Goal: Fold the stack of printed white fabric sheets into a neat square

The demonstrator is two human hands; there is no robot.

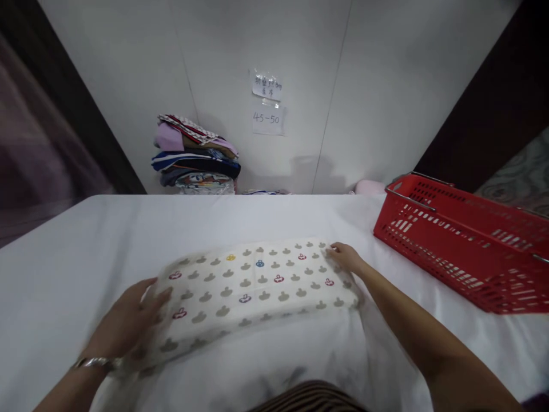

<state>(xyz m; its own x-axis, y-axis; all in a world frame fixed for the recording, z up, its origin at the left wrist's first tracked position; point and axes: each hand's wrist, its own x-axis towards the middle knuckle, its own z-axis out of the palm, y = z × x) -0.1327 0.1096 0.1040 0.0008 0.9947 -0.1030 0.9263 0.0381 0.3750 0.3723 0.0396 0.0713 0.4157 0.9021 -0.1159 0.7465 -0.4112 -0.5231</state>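
Note:
A cream cloth (268, 278) with grey motifs and a few red, blue and yellow ones is stretched between my hands above the white-covered surface. My left hand (131, 312), with a bracelet at the wrist, grips the cloth's left end; motion smears its fingers and that end. At the far right corner, my right hand (346, 257) pinches the edge between thumb and fingers. The cloth's near edge hangs down, slightly blurred, over white fabric close to my body.
A red plastic basket (463, 240) with metal handles stands on the white-covered table (128, 229) at the right. Folded clothes (197, 154) are piled at the back left against a pale wall. Two paper notes (268, 119) are taped there. Something pink (369, 187) lies behind the far edge.

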